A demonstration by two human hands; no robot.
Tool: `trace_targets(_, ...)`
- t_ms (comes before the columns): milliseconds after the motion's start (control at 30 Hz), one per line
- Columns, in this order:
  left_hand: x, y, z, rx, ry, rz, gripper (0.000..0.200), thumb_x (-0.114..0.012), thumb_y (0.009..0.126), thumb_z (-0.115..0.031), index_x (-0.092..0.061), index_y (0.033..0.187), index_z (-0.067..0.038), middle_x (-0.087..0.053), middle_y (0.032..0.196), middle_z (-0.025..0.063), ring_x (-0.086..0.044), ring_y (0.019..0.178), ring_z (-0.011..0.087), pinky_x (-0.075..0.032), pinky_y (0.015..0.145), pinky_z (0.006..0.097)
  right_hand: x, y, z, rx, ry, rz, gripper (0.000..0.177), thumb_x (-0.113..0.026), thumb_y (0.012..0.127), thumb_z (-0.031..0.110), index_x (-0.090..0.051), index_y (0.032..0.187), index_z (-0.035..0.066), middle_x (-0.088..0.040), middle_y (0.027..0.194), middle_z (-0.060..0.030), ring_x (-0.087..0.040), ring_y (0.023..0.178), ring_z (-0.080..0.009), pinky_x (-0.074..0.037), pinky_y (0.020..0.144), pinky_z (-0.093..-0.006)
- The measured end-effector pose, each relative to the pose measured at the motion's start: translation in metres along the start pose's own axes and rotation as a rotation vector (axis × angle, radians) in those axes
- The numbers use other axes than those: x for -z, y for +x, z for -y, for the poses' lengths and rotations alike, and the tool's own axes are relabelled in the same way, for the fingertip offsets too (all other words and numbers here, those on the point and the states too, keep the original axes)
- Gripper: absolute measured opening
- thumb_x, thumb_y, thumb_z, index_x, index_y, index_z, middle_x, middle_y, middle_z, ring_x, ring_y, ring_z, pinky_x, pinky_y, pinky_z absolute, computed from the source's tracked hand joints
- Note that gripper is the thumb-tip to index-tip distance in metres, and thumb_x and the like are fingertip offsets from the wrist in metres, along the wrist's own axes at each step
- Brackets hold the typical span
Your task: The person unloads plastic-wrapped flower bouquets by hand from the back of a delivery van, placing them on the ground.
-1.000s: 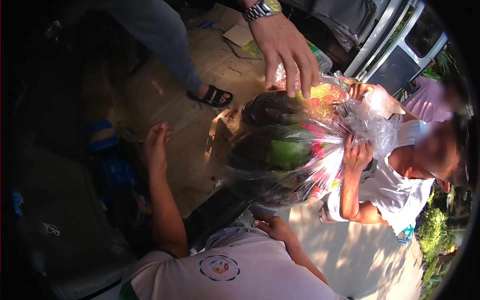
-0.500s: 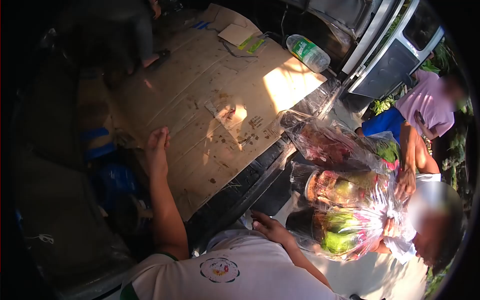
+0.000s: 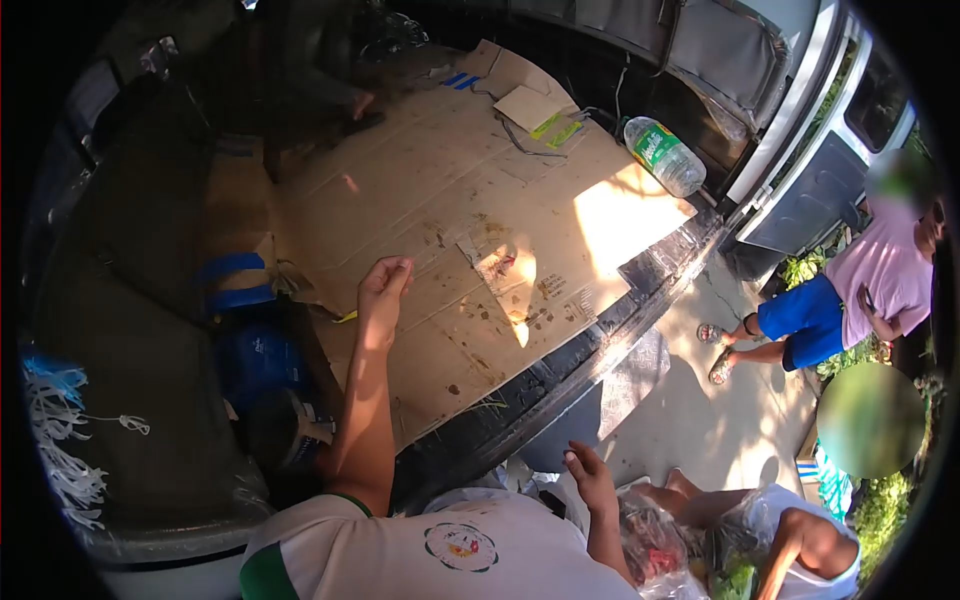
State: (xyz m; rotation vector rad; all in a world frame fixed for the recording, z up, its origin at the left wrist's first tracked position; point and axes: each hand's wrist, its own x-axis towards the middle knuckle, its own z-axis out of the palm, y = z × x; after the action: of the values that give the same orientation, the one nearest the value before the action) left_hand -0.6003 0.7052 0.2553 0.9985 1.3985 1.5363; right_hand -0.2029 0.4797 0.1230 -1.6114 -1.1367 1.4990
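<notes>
One large sheet of brown cardboard lies spread over the floor of an open vehicle, creased in long lines, with dark brown stains scattered across its middle and toward the near right edge. Bright sun falls on its right corner, and a smaller lit patch crosses a loose-looking flap near the middle, with faint dark print just beside it. Above the sheet's near left part is the left hand, fingers curled in and tips drawn together in a narrow grip; whether it touches the cardboard, I cannot tell. Beyond the near edge of the sheet, past the dark sill, the right hand hangs with its fingers loosely parted, near a clear plastic bag with red showing through. Toward the sheet's far edge lie a smaller cardboard piece with yellow-green strips beside it and a dark cord. A clear bottle with a green label lies on its side by the right corner. Off the left edge are a box banded with blue tape and a blue container, partly in shadow. Outside the vehicle, a person in a white sleeveless top is bent low by the bag, and another in a pink shirt and blue shorts stands farther off on the pavement.
</notes>
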Motion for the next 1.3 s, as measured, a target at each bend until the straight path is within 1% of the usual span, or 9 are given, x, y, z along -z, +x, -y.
trace_targets(333,-0.020,-0.029,-0.001,-0.001,0.060,-0.067,0.020,-0.063,0.099,-0.024,-0.066,0.107,-0.006,-0.063,0.092,-0.0042,-0.053,0.086,0.0055,-0.043,0.076,0.0218,0.085,0.038,-0.034,0.004,-0.149,-0.043,0.045,-0.065,0.096,0.033,-0.060,0.130,0.003,-0.069,0.112,-0.0157,-0.066,0.102,-0.0225,-0.050,0.091,-0.0340)
trace_targets(467,-0.024,-0.055,-0.004,-0.029,-0.034,-0.213,0.020,-0.064,0.099,-0.024,-0.067,0.106,-0.006,-0.063,0.090,-0.0045,-0.053,0.085,0.0054,-0.043,0.075,0.0220,0.128,0.073,-0.028,0.017,-0.244,0.008,0.044,-0.064,0.096,0.033,-0.061,0.129,0.004,-0.070,0.110,-0.0164,-0.067,0.102,-0.0247,-0.051,0.090,-0.0347)
trace_targets(567,-0.020,-0.072,-0.010,-0.024,0.041,-0.329,0.019,-0.064,0.098,-0.023,-0.067,0.105,-0.006,-0.063,0.090,-0.0046,-0.054,0.083,0.0053,-0.042,0.074,0.0221,0.145,0.096,-0.019,0.088,-0.332,0.059,0.044,-0.065,0.095,0.033,-0.062,0.128,0.005,-0.071,0.107,-0.0181,-0.068,0.099,-0.0262,-0.052,0.087,-0.0359)
trace_targets(700,-0.015,-0.097,-0.009,-0.062,0.023,-0.397,0.018,-0.064,0.098,-0.023,-0.068,0.104,-0.006,-0.063,0.089,-0.0046,-0.054,0.081,0.0052,-0.042,0.072,0.0220,0.161,0.124,0.002,0.116,-0.435,0.171,0.046,-0.064,0.097,0.030,-0.058,0.130,-0.002,-0.070,0.109,-0.0185,-0.067,0.101,-0.0243,-0.050,0.090,-0.0344)
trace_targets(800,-0.002,-0.117,-0.006,-0.072,0.013,-0.424,0.018,-0.065,0.097,-0.024,-0.068,0.103,-0.007,-0.062,0.088,-0.0051,-0.053,0.080,0.0049,-0.041,0.071,0.0219,0.162,0.151,0.012,0.174,-0.455,0.205,0.046,-0.065,0.096,0.030,-0.059,0.130,-0.001,-0.070,0.109,-0.0193,-0.067,0.100,-0.0245,-0.050,0.090,-0.0344)
trace_targets(833,0.002,-0.123,-0.007,-0.068,0.027,-0.434,0.018,-0.065,0.097,-0.024,-0.068,0.103,-0.008,-0.062,0.088,-0.0054,-0.053,0.079,0.0047,-0.041,0.070,0.0219,0.161,0.160,0.014,0.242,-0.427,0.186,0.046,-0.067,0.094,0.031,-0.061,0.127,0.000,-0.071,0.107,-0.0209,-0.069,0.097,-0.0287,-0.053,0.085,-0.0366)
trace_targets(1067,0.009,-0.145,-0.006,0.045,0.068,-0.530,0.017,-0.064,0.098,-0.025,-0.066,0.102,-0.008,-0.058,0.086,-0.0065,-0.048,0.075,0.0031,-0.037,0.067,0.0207,0.154,0.172,0.018,0.212,-0.355,0.169,0.047,-0.067,0.094,0.032,-0.060,0.127,-0.001,-0.071,0.106,-0.0208,-0.069,0.099,-0.0277,-0.053,0.086,-0.0362)
trace_targets(1167,0.013,-0.127,-0.013,0.040,0.038,-0.472,0.018,-0.066,0.097,-0.027,-0.068,0.102,-0.011,-0.059,0.087,-0.0081,-0.050,0.080,0.0026,-0.039,0.072,0.0194,0.134,0.163,0.020,0.176,-0.368,0.180,0.048,-0.067,0.094,0.032,-0.060,0.128,-0.001,-0.071,0.107,-0.0212,-0.069,0.099,-0.0278,-0.053,0.086,-0.0355)
trace_targets(1300,0.002,-0.104,-0.020,-0.009,-0.023,-0.427,0.017,-0.066,0.097,-0.027,-0.068,0.101,-0.011,-0.060,0.086,-0.0081,-0.050,0.078,0.0021,-0.039,0.072,0.0190,0.116,0.146,0.029,0.187,-0.407,0.269,0.049,-0.066,0.094,0.035,-0.060,0.128,0.000,-0.071,0.110,-0.0217,-0.069,0.102,-0.0298,-0.053,0.087,-0.0361)
